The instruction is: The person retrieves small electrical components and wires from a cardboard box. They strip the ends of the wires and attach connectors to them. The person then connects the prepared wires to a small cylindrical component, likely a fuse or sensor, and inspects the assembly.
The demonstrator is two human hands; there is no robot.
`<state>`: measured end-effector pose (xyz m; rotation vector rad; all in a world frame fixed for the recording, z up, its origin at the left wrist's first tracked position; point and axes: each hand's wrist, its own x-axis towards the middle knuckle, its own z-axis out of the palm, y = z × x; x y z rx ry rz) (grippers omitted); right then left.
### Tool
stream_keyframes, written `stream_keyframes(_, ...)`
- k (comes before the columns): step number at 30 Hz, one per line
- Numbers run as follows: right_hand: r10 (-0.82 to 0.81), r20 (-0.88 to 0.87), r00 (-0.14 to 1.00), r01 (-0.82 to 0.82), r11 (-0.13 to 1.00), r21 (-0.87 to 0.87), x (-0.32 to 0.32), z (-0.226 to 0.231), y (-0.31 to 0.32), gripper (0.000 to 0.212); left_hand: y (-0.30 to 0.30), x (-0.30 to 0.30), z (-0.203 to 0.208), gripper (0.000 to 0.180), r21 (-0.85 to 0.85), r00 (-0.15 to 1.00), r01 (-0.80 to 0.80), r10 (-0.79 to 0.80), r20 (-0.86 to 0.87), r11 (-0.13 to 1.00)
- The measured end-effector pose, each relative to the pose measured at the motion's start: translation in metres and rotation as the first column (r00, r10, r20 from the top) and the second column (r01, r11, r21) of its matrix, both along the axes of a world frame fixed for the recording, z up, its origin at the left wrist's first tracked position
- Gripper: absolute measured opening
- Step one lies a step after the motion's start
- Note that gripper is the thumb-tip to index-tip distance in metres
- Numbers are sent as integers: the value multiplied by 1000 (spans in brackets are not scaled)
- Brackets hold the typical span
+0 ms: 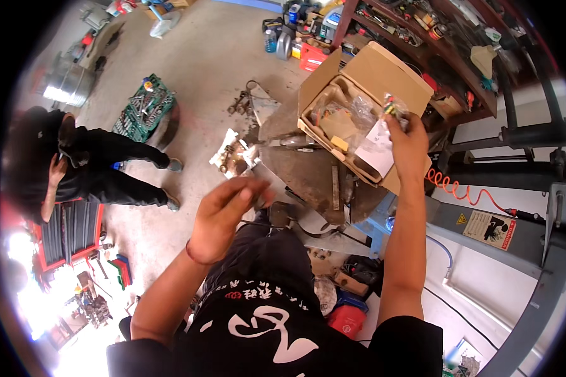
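My right hand (407, 138) is over the open cardboard box (383, 78), closed on a small clear plastic bag (393, 107) with little coloured parts in it. Just below those fingers a white printed sheet (376, 149) slants across the box's edge; whether the hand also holds it, I cannot tell. Inside the box lie a moulded brown tray, crumpled clear plastic (360, 110) and a small yellow piece (339, 143). My left hand (226, 210) hovers in front of my body, fingers partly curled and smeared by motion. Any object in it is too blurred to make out.
The box sits on a dark round work surface (302, 169) with metal bars on it. A grey machine frame (490, 226) with a coiled orange hose (459, 186) stands at right. Another person (63, 157) stands at left, near a green tool case (146, 110). Shelves (415, 38) stand behind.
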<state>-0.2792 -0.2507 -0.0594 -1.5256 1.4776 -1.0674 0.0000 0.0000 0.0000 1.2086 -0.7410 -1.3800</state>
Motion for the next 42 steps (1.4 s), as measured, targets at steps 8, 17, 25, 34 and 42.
stream_keyframes(8,280,-672,686,-197,960,198,30,-67,-36,41,117,52,-159,20,523,973,-90,-36,226,847)
stream_keyframes(17,358,-787,502,-224,933,281,77,-120,-57,46,69,84,-187,20,543,993,-29,-36,108,839)
stream_keyframes(25,383,-746,545,-410,898,162,43,-71,-28,30,33,95,-197,17,509,998,-27,-6,63,860)
stream_keyframes(34,409,-669,621,-467,878,104,42,-96,-25,28,11,89,-188,18,512,995,29,-72,64,859)
stream_keyframes(42,443,-378,813,-375,895,241,21,-105,-27,27,9,85,-193,19,565,998,17,-52,45,825)
